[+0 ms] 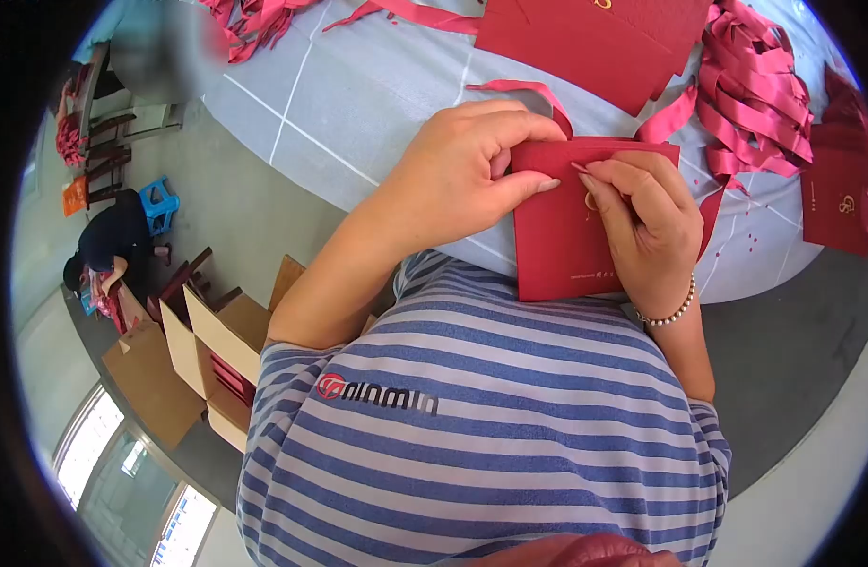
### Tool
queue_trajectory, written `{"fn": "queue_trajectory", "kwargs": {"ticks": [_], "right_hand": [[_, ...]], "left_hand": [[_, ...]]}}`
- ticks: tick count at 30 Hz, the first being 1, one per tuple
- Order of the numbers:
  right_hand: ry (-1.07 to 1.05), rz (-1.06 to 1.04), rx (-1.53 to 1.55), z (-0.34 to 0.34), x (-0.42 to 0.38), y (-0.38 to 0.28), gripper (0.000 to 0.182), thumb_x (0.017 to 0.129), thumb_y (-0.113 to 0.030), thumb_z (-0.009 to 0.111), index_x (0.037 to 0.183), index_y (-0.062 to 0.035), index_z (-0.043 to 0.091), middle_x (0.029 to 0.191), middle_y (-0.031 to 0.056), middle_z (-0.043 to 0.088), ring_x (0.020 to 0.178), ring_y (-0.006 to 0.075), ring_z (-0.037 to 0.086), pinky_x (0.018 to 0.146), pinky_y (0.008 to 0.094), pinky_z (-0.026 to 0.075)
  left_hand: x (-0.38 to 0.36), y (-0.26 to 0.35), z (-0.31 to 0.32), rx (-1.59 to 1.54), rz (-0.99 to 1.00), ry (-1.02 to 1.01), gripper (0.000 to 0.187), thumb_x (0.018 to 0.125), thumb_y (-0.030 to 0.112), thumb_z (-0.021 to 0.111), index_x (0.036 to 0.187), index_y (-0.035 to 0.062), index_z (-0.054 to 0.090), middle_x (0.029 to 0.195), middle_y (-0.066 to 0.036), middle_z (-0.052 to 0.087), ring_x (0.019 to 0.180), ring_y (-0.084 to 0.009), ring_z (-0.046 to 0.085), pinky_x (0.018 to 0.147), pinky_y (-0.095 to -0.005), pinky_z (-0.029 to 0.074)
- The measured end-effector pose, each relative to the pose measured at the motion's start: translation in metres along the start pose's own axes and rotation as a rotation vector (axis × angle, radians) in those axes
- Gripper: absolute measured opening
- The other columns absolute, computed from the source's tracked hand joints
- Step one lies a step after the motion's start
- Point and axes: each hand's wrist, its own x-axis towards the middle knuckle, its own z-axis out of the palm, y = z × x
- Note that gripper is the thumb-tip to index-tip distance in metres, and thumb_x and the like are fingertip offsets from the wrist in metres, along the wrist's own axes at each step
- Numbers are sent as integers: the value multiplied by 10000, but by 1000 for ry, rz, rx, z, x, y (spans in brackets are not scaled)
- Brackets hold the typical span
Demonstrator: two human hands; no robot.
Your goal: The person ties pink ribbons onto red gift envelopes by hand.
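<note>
A dark red paper bag [557, 236] with gold print lies flat at the table's near edge, in front of my striped shirt. My left hand [472, 175] pinches its upper left edge, thumb on the front face and fingers partly hidden behind it. My right hand [651, 213], with a beaded bracelet at the wrist, lies over the bag's right half. Between its thumb and index finger is the tip of a pink ribbon, close to the bag's top edge. A loop of pink ribbon [524, 87] shows behind the bag, and more ribbon hangs at its right side.
Red bags [585, 52] are stacked farther back on the checked tablecloth [358, 104]. A ribbon heap [751, 90] is at the right, near more bags [836, 198]. To the left are an open cardboard box [217, 345], a blue stool [158, 205] and a bending person [112, 236].
</note>
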Motion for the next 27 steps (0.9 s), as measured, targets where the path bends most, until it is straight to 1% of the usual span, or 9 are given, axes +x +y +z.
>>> {"fn": "queue_trajectory", "kwargs": {"ticks": [1, 5, 13, 17, 22, 27], "right_hand": [[4, -46, -53, 1, 2, 1, 145, 807, 17, 771, 939, 0, 712, 869, 117, 668, 762, 256, 652, 653, 334, 524], [15, -38, -35, 7, 3, 1, 140, 806, 13, 771, 932, -3, 712, 867, 112, 668, 778, 259, 653, 671, 338, 519], [30, -30, -103, 8, 1, -2, 120, 799, 16, 766, 876, -14, 678, 823, 111, 658, 727, 266, 638, 630, 342, 509], [37, -34, -104, 9, 1, -1, 121, 798, 17, 766, 867, -15, 672, 819, 110, 660, 724, 266, 640, 629, 345, 513], [62, -105, -117, 12, 5, -1, 109, 802, 5, 761, 864, -21, 675, 809, 104, 658, 716, 270, 638, 622, 347, 513], [44, -81, -117, 14, 6, -2, 103, 804, 0, 754, 854, -24, 668, 808, 109, 657, 713, 279, 635, 619, 353, 510]], "left_hand": [[0, 0, 0, -1, -2, 4, 371, 750, 70, 840, 1096, 45, 709, 835, -25, 621, 578, -124, 431, 562, -265, 387], [-1, -2, 2, 0, 22, 35, 369, 751, 65, 838, 1096, 46, 710, 830, -24, 616, 576, -124, 430, 561, -265, 385], [-1, -3, 3, 23, 44, 35, 360, 750, 58, 829, 1090, 47, 713, 821, -19, 607, 568, -127, 408, 559, -267, 377], [-2, -3, 3, 10, 37, 36, 351, 749, 54, 824, 1083, 41, 713, 813, -19, 597, 561, -122, 399, 554, -265, 369], [-2, -2, 4, 0, 20, 38, 352, 745, 38, 817, 1081, 35, 712, 808, -21, 584, 550, -112, 381, 541, -261, 354], [-1, -3, 4, 24, 31, 47, 355, 738, 36, 820, 1076, 33, 712, 804, -20, 582, 555, -115, 379, 541, -264, 354]]}}
